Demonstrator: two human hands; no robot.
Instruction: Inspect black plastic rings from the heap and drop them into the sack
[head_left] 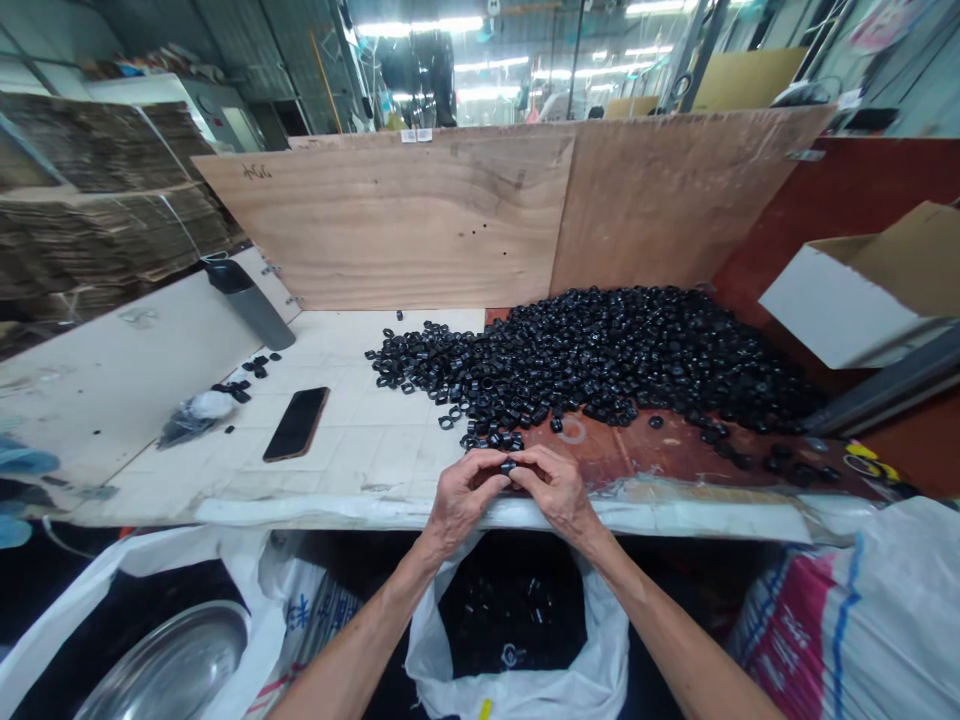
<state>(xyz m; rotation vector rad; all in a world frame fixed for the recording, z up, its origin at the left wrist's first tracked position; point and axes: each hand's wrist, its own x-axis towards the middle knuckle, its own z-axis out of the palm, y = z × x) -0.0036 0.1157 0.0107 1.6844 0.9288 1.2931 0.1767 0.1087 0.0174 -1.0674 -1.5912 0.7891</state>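
A small black ring-like part (508,467) is pinched between the fingertips of my left hand (466,495) and my right hand (553,488). Both hands are closed on it from either side, at the front edge of the table. Just beyond the fingers spreads a big heap of similar black parts (600,350), thinning out to the left. Below my hands hangs an open white sack (435,668), with more black parts inside it. What exactly the held part is, the view does not show.
A phone (296,424), a dark bottle (251,305) and a plastic bag (196,415) lie on the left. Wooden boards (420,220) wall the back. A white carton (840,300) sits at the right. A metal bowl (169,665) rests in a sack at lower left.
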